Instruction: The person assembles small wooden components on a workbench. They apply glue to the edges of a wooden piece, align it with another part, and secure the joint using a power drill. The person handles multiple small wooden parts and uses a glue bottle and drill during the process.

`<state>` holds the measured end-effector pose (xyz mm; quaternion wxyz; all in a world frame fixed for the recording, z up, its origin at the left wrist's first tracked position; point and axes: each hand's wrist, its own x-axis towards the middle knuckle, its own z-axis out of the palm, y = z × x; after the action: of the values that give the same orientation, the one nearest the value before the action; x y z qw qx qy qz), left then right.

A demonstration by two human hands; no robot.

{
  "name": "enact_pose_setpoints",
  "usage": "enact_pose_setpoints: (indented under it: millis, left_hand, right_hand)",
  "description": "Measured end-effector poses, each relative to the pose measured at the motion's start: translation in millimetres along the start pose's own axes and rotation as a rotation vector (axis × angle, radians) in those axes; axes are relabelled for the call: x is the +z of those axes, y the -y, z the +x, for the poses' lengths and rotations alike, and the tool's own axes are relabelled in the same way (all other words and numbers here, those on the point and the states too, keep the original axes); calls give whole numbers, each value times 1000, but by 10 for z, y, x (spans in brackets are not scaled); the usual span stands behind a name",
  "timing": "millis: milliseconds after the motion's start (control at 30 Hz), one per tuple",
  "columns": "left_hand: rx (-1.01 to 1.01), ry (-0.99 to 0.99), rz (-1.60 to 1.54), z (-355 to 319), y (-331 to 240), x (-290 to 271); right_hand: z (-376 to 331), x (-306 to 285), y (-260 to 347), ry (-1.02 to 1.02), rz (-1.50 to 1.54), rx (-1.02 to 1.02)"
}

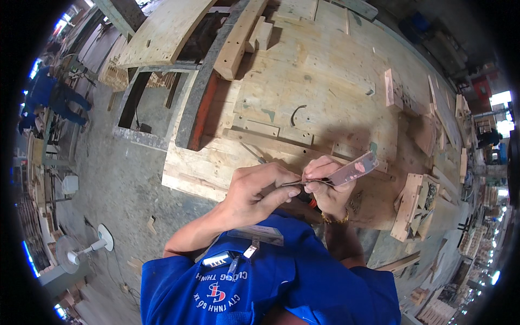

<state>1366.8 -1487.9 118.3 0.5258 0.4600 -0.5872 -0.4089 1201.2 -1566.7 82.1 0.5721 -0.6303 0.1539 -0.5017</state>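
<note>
My left hand (253,190) pinches the dark, thin end of a strip between thumb and fingers. My right hand (329,196) grips the same worn reddish-brown strip (353,169), which looks like sandpaper with pale rubbed patches. Its wide end sticks out to the right, past my right fingers. Below the hands a tool with a thin metal shaft (251,152) and a black and orange handle (312,202) shows in part. My fingers cover its middle, and I cannot tell whether it is held or lies on the bench.
The plywood workbench (325,70) carries nailed wooden strips (271,140), a small dark curved piece (296,115) and a wooden block frame (409,208) at right. A dark beam (203,86) edges it at left. A fan (81,251) stands on the floor; another person (51,95) is far left.
</note>
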Motion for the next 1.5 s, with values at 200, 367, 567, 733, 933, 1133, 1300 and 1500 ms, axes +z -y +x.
enact_pose_setpoints:
  millis: [200,367,567,733,933,1133,1300,1500]
  left_hand:
    - [-41,-30,-290,-1,-63,6]
    - [213,-78,-120,22,-32,21]
    - [456,-119,95,48,-41,81]
    - [588,-126,283,37,-72,63]
    - [676,-196,349,-15,-10,117]
    - [709,-212,311,5,-33,123]
    - [669,-187,189,4,13,127]
    - [300,-234,-96,23,-18,129]
  right_hand:
    - [72,-66,40,120,-76,-112]
    - [125,-17,179,126,-97,-48]
    - [79,17,243,128,-135,-106]
    - [7,67,230,91,-73,-159]
    - [-88,185,181,-32,11,-198]
    - [-117,201,183,-52,75,-134]
    - [-114,207,184,-55,120,-95]
    - [-108,226,127,-127,8,-131]
